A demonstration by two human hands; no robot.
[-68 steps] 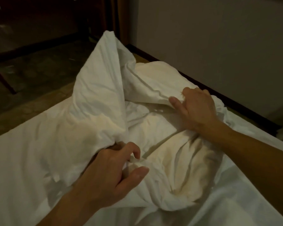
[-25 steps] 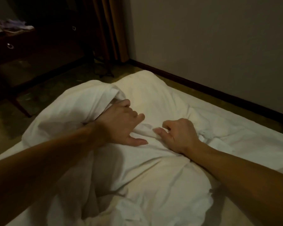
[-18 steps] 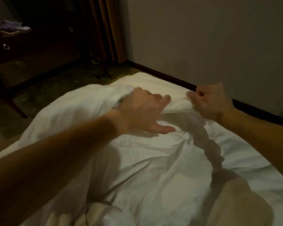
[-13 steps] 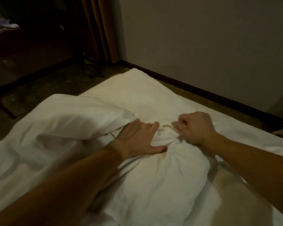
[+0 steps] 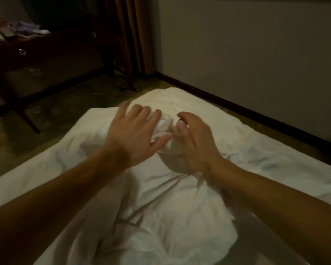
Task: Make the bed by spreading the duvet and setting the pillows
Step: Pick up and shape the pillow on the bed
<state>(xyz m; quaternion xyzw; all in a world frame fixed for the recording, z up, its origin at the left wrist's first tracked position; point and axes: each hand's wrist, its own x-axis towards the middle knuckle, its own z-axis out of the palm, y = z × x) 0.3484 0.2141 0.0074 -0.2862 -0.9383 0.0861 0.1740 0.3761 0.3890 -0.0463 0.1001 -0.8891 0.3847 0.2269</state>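
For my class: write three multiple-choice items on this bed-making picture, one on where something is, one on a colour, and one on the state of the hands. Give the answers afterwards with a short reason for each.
1. Where is the dark wooden desk?
A. Left of the bed, across the floor
B. On the bed
C. Against the wall on the right

2. What colour is the duvet?
A. Blue
B. White
C. Red

3. How are the two hands?
A. Both clenched into fists on the cloth
B. Both out of view
C. Both with loose, spread fingers over a bunched fold

Answers:
1. A: the desk stands in the upper left, beyond the bed's edge.
2. B: the duvet is plain white all over.
3. C: the left hand and right hand reach over the crumpled fold with fingers uncurled; none visibly pinches it.
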